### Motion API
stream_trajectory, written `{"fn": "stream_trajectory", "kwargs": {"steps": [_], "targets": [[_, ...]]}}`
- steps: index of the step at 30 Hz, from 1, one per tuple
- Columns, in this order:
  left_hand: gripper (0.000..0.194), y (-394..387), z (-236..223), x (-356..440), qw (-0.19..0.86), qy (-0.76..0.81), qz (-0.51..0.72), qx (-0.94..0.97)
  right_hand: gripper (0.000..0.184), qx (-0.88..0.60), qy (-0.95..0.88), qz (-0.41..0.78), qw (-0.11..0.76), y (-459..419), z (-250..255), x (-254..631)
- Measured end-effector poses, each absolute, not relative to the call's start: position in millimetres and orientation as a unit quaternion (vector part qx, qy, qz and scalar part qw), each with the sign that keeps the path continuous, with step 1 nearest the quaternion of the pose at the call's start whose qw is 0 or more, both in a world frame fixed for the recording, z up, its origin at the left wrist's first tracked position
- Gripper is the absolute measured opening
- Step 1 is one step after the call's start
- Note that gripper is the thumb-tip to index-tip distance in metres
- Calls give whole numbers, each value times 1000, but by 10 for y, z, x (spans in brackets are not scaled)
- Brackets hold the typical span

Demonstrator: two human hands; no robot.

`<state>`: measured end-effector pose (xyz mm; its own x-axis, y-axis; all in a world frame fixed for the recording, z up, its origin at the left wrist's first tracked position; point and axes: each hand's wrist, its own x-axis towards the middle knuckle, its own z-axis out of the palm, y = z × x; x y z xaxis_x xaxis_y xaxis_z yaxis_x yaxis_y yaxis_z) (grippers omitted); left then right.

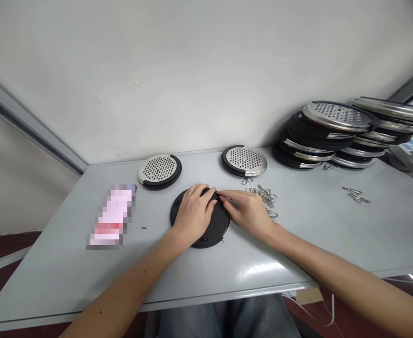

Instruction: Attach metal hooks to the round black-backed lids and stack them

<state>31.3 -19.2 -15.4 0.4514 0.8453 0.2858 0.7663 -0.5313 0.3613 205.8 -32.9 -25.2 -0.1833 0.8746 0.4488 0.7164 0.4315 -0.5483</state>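
A black round disc [217,227] lies on the grey table in front of me, its plain dark face up, with small slots near the edge. My left hand [193,212] rests across it, fingers curled over the far side and thumb bent in, gripping it against the table. At the disc's far right rim, the thumb and fingertips of my right hand [251,212] are pinched together; whatever is between them is hidden. Just beyond my right hand is a loose pile of small metal wire clips [267,196].
Two perforated metal discs with black edging, a left one [159,169] and a right one [250,159], lie near the wall. Stacked discs [336,117] stand at the back right. More clips [357,195] lie farther right. A blurred phone-like object [112,216] is at left.
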Motion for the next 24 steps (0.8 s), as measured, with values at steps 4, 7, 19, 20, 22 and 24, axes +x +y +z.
{"fn": "stream_trajectory", "kwargs": {"steps": [4, 7, 19, 20, 22, 24], "targets": [[36, -195, -149, 311, 101, 476, 228, 844, 20, -553, -730, 132, 378, -321, -243, 2051], [37, -196, -145, 310, 106, 474, 233, 842, 21, -553, -732, 121, 379, -327, -247, 2054], [34, -197, -132, 317, 105, 481, 229, 840, 22, -537, -731, 129, 400, -325, -241, 2047], [34, -196, -133, 317, 108, 481, 230, 839, 22, -538, -730, 129, 401, -329, -238, 2046], [34, -194, -134, 317, 108, 480, 231, 840, 23, -535, -735, 129, 396, -337, -229, 2044], [35, -194, -134, 317, 105, 477, 228, 842, 23, -527, -745, 127, 389, -341, -217, 2044]]}}
